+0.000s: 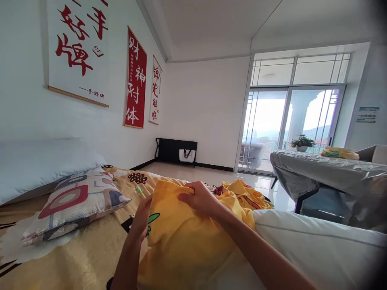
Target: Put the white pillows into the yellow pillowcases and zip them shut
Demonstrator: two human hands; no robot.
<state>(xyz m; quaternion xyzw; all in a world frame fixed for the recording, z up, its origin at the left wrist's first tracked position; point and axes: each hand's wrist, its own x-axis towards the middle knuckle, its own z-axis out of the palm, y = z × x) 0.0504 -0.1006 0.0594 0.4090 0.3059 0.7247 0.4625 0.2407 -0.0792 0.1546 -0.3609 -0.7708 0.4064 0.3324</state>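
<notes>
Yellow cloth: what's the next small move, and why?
Perhaps ease the left hand slightly outward, tautening the yellow cloth: that hand is at its left edge, the right hand grips its top edge, and soft creases show below.

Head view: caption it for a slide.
Left hand and right hand hold a yellow cloth; a patterned cushion lies at left.
</notes>
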